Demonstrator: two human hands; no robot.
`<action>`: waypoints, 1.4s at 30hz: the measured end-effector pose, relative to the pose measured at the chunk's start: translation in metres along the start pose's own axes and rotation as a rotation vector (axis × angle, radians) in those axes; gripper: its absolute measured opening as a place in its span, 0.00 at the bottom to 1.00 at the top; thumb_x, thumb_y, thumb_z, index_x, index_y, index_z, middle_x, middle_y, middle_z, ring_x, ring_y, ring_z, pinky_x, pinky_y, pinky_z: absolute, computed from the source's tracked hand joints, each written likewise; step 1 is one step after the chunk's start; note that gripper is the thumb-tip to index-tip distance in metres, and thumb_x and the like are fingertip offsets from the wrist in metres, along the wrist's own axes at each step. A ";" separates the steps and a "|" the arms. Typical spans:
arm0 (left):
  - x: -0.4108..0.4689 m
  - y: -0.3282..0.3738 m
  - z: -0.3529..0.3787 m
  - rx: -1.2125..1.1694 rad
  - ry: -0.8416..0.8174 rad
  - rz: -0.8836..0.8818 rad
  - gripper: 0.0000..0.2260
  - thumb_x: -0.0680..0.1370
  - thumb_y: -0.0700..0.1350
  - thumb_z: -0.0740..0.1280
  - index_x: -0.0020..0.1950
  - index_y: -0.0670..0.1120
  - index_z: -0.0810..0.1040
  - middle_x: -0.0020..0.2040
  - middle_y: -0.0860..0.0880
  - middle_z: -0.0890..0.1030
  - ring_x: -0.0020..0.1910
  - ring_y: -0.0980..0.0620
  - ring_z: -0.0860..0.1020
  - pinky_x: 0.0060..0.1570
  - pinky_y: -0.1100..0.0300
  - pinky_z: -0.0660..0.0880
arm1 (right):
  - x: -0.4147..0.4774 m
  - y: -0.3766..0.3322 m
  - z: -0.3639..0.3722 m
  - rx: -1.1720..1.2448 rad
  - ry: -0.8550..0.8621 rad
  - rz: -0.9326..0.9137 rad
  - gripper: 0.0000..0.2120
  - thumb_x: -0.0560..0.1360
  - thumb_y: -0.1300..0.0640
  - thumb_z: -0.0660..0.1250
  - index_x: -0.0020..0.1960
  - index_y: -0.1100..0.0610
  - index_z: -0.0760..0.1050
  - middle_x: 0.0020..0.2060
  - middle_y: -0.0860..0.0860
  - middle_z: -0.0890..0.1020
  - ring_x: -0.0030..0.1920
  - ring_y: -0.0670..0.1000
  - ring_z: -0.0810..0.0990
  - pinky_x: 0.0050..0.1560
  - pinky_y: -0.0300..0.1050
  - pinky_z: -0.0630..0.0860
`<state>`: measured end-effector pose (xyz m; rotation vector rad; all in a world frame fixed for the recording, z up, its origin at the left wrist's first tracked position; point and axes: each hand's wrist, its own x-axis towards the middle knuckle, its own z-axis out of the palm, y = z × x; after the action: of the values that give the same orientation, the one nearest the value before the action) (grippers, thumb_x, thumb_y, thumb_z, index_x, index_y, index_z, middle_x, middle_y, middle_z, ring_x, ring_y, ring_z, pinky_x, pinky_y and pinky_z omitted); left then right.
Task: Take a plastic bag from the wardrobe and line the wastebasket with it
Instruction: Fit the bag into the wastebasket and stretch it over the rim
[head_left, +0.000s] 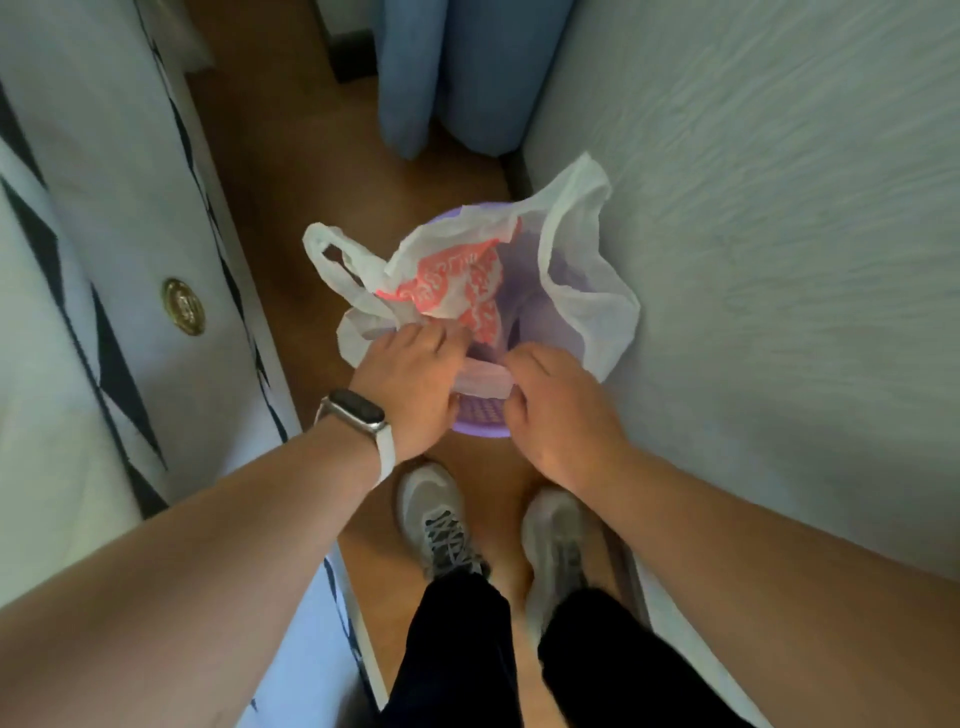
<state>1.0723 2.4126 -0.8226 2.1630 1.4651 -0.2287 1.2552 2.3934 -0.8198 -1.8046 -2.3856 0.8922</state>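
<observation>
A white plastic bag (576, 270) with orange-red print lies spread over a small purple wastebasket (480, 423) on the wooden floor. One bag handle sticks out to the left, another rises at the back right. My left hand (410, 384), with a watch on the wrist, grips the bag's near edge at the basket's left rim. My right hand (561, 415) pinches the same edge at the near right rim. A twisted strip of bag stretches between both hands. Most of the basket is hidden under the bag.
The wardrobe door (104, 249), white with black diamond shapes and a brass knob (183, 306), stands close on the left. A bed with pale bedding (779, 234) fills the right. Blue curtains (447, 73) hang at the far end. My two shoes (441, 519) stand just behind the basket.
</observation>
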 end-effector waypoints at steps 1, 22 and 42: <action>0.003 -0.002 0.003 0.029 -0.038 -0.032 0.24 0.74 0.50 0.70 0.68 0.48 0.70 0.61 0.45 0.77 0.60 0.42 0.74 0.59 0.47 0.71 | 0.005 0.005 0.003 -0.036 -0.013 -0.005 0.12 0.75 0.58 0.66 0.58 0.57 0.75 0.52 0.54 0.79 0.51 0.57 0.76 0.49 0.52 0.76; 0.005 0.000 0.022 0.199 -0.036 0.039 0.08 0.80 0.50 0.61 0.58 0.53 0.74 0.49 0.51 0.79 0.45 0.48 0.75 0.44 0.57 0.67 | 0.018 0.064 0.043 -0.322 0.203 -0.066 0.06 0.67 0.55 0.64 0.35 0.58 0.74 0.32 0.57 0.78 0.34 0.61 0.78 0.36 0.50 0.72; -0.034 0.026 0.051 0.529 -0.222 0.100 0.12 0.82 0.49 0.59 0.61 0.50 0.79 0.57 0.49 0.80 0.54 0.47 0.77 0.50 0.58 0.69 | -0.039 0.089 0.053 -0.343 0.262 -0.360 0.12 0.67 0.51 0.59 0.35 0.58 0.75 0.31 0.58 0.78 0.30 0.62 0.77 0.28 0.48 0.72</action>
<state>1.0899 2.3521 -0.8440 2.5048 1.2640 -0.8743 1.3272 2.3512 -0.8920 -1.3868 -2.6734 0.2071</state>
